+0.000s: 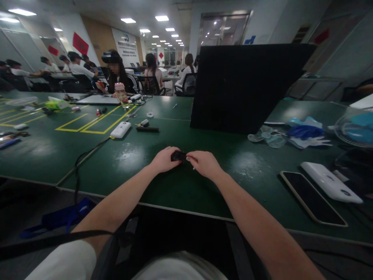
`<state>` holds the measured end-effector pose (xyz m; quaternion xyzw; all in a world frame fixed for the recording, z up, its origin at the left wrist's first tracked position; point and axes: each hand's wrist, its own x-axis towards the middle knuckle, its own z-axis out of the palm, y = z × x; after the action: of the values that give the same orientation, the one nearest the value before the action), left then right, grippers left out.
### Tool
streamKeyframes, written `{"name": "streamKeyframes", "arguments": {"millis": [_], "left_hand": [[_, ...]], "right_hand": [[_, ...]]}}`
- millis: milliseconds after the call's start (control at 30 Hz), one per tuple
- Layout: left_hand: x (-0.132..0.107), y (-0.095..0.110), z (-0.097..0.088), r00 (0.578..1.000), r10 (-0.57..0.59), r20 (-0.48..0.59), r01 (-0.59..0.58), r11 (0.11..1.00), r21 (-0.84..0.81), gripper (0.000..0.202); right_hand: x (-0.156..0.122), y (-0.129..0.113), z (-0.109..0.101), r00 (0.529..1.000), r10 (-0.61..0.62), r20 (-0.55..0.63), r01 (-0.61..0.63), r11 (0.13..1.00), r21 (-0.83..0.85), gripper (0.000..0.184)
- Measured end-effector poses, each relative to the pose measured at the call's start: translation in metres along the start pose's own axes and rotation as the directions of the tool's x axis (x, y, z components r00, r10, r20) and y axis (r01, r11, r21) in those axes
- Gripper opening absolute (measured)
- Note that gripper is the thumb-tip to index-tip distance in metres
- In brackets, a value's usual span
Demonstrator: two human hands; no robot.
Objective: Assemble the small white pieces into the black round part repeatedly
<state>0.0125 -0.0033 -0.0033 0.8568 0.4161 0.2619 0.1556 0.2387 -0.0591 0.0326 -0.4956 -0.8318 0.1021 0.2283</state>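
My left hand (165,160) is closed around a small black object (178,156), held just above the green table in front of me. Its kind is too dark and small to make out. From the other side my right hand (204,162) comes up to the object's right end, thumb and finger pinched together. What sits in that pinch is mostly hidden; a tiny pale tip (194,168) shows below the fingers.
A large black panel (233,85) stands behind my hands on the green table (116,163). To the right lie a phone (313,197), a white power bank (330,182), gloves (309,134) and a fan (357,126). Another white power bank (121,130) and a black bar (147,129) lie left.
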Motion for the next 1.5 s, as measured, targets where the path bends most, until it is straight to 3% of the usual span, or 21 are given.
{"name": "streamKeyframes", "arguments": {"millis": [67, 167, 300, 367, 567, 667, 767, 900, 1033, 1167, 1333, 1433, 1500], "left_hand": [[0.0, 0.002, 0.0, 1.0, -0.001, 0.01, 0.001, 1.0, 0.003, 0.042], [0.0, 0.005, 0.002, 0.998, 0.045, 0.036, -0.044, 0.999, -0.026, 0.043], [0.0, 0.006, 0.005, 0.993, 0.106, 0.048, -0.102, 0.992, -0.077, 0.041], [0.0, 0.005, 0.005, 0.995, 0.089, 0.046, -0.086, 0.994, -0.068, 0.043], [-0.001, 0.006, -0.001, 0.997, 0.053, 0.048, -0.05, 0.998, -0.046, 0.047], [0.0, 0.006, -0.002, 0.999, 0.021, 0.03, -0.02, 0.999, -0.034, 0.045], [0.0, 0.005, -0.002, 1.0, 0.006, 0.021, -0.006, 1.0, -0.022, 0.043], [-0.001, 0.006, -0.004, 1.0, 0.009, 0.019, -0.008, 1.0, -0.015, 0.042], [-0.001, 0.009, -0.006, 0.999, -0.009, 0.032, 0.01, 1.0, -0.014, 0.042], [-0.001, 0.008, -0.006, 0.999, -0.018, 0.038, 0.019, 1.0, -0.024, 0.042], [-0.001, 0.006, -0.003, 0.998, -0.017, 0.059, 0.02, 0.999, -0.044, 0.046], [-0.001, 0.006, -0.003, 0.997, -0.003, 0.08, 0.008, 0.999, -0.054, 0.048], [0.0, 0.007, -0.004, 0.996, -0.002, 0.089, 0.007, 0.998, -0.056, 0.048]], "right_hand": [[0.0, -0.002, 0.001, 0.996, -0.008, -0.089, 0.016, 0.996, 0.083, 0.027], [0.002, -0.007, 0.009, 0.992, -0.029, -0.121, 0.047, 0.988, 0.144, 0.027], [0.007, -0.013, 0.02, 0.991, -0.116, -0.071, 0.121, 0.99, 0.068, 0.022], [0.008, -0.015, 0.021, 0.983, -0.142, -0.112, 0.144, 0.989, 0.011, 0.02], [0.003, 0.008, -0.011, 0.946, 0.027, -0.323, -0.046, 0.998, -0.05, 0.024], [-0.002, 0.028, -0.024, 0.992, 0.021, -0.124, -0.031, 0.996, -0.079, 0.028], [-0.002, 0.038, -0.022, 0.996, -0.049, 0.073, 0.055, 0.995, -0.087, 0.036], [0.003, 0.031, -0.01, 0.985, 0.032, 0.169, -0.012, 0.993, -0.119, 0.027], [0.003, 0.017, -0.012, 0.991, 0.127, 0.051, -0.12, 0.985, -0.124, 0.018], [0.001, 0.006, -0.014, 0.972, 0.228, -0.055, -0.223, 0.97, 0.093, 0.02], [0.002, -0.001, -0.003, 0.976, 0.192, -0.103, -0.156, 0.947, 0.28, 0.019], [0.005, -0.003, 0.002, 0.971, 0.172, -0.167, -0.119, 0.95, 0.288, 0.023], [0.006, -0.005, 0.003, 0.959, 0.217, -0.184, -0.161, 0.947, 0.279, 0.027]]}}
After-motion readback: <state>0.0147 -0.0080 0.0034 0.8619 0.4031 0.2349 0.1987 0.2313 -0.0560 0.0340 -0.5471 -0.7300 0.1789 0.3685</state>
